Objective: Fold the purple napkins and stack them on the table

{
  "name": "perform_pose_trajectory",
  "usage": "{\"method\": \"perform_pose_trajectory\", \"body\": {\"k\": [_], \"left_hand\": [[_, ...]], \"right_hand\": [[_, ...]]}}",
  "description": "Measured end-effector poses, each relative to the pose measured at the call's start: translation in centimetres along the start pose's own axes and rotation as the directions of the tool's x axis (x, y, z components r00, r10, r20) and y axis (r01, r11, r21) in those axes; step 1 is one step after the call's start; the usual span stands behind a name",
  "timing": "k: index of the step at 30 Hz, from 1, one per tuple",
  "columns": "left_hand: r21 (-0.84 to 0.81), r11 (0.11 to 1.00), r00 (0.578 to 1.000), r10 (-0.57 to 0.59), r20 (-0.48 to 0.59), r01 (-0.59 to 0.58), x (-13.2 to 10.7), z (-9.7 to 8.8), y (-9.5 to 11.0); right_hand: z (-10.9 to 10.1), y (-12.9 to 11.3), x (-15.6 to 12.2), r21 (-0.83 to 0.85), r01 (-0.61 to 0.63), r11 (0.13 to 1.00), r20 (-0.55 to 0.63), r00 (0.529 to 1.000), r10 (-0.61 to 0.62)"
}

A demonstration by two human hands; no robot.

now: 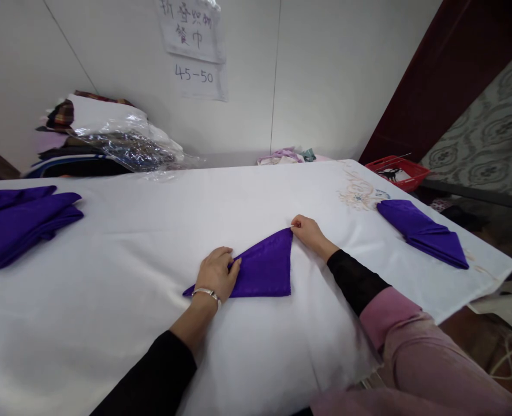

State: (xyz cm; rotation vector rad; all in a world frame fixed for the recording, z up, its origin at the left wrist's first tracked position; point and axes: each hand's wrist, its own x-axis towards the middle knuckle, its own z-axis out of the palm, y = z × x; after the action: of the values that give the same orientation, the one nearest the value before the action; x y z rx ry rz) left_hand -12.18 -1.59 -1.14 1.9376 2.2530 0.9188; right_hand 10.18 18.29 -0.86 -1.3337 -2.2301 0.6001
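A purple cloth napkin (265,267), folded into a pointed, roughly triangular shape, lies in the middle of the white-covered table (121,323). Its narrow tip points left and its wide end is on the right. My left hand (216,271), with a bracelet at the wrist, rests across the napkin's narrow part; thumb and fingers are apart, pressing on the cloth. At the upper right corner my right hand (306,230) pinches the napkin between thumb and fingertips. The cloth under my left palm is hidden.
Purple cloths (26,222) are piled at the left. Another folded purple napkin (424,234) lies at the right near embroidery. Behind the table are stacked fabrics (108,133) under plastic, small cloths (284,156) and a red basket (398,172). Paper signs (195,34) hang on the wall.
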Motion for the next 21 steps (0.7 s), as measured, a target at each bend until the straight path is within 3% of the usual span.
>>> {"method": "perform_pose_trajectory", "body": {"k": [4,9,13,17,21], "left_hand": [[0.090,0.994,0.998,-0.065,-0.006,0.066,-0.1,-0.2,0.2],[0.160,0.987,0.999,-0.037,0.031,0.032,-0.1,-0.5,0.5],[0.221,0.970,0.995,0.097,0.031,-0.101,-0.3,-0.8,0.7],[0.208,0.929,0.951,0.289,0.109,-0.306,-0.4,-0.6,0.8],[0.131,0.927,0.930,0.330,0.159,-0.351,-0.5,0.0,0.2]], "right_hand": [[0.0,-0.2,0.0,-0.024,0.023,0.999,0.052,0.998,-0.022],[-0.7,-0.6,-0.1,-0.190,0.096,0.977,0.126,0.989,-0.072],[-1.9,-0.5,-0.5,-0.380,0.118,0.917,0.175,0.983,-0.054],[-2.7,-0.1,-0.7,-0.450,0.117,0.885,0.204,0.979,-0.025],[-3.0,0.0,-0.8,-0.442,0.126,0.888,0.228,0.973,-0.025]]}}
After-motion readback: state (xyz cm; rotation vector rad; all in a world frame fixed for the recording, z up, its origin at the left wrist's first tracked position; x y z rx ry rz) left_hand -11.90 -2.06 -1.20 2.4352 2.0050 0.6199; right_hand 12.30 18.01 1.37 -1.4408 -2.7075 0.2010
